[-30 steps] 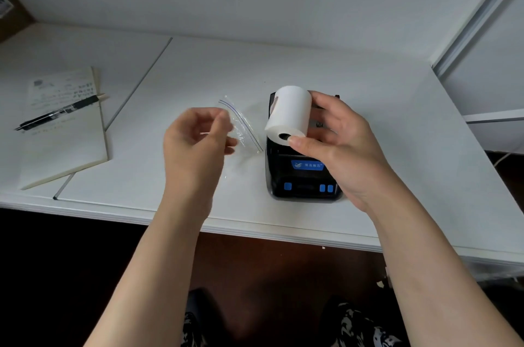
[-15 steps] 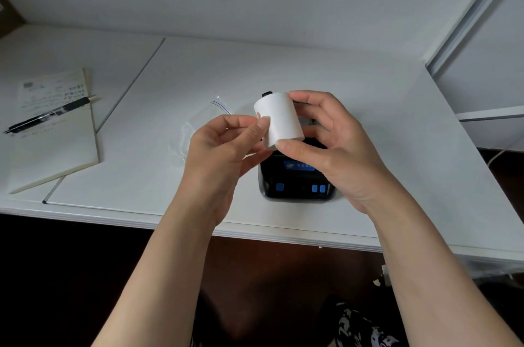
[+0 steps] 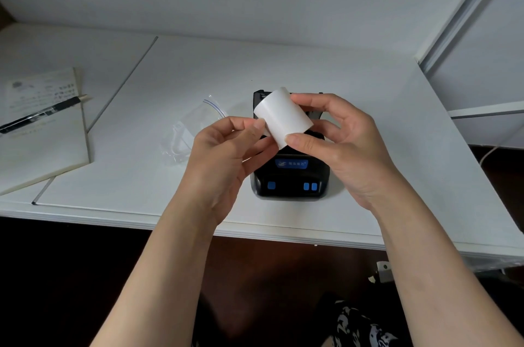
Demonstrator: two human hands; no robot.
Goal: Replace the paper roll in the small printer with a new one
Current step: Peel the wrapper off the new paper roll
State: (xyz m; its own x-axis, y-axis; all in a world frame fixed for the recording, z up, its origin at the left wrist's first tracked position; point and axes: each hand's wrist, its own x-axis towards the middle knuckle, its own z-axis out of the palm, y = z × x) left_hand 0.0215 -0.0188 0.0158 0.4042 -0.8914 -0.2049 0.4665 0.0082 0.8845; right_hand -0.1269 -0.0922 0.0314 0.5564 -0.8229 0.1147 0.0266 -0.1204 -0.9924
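New paper roll (image 3: 283, 117) held above printer (image 3: 290, 176), clear of desk (image 3: 397, 148); my right hand (image 3: 340, 145) grasps it, thumb on near end, fingers on far end, so cylinder stays steady; my left hand (image 3: 226, 148) pinches at roll's left edge, judged to be seeking loose paper end before loading; printer sits near desk's front edge, cover state hidden behind roll; emptied plastic bag (image 3: 187, 134) lies left of printer; notebook (image 3: 42, 131) and pen (image 3: 42, 114) far left, out of way.

Both forearms are bare, no sleeves, rings or watch; black-and-white patterned trousers (image 3: 360, 327) show below the desk (image 3: 283, 227).
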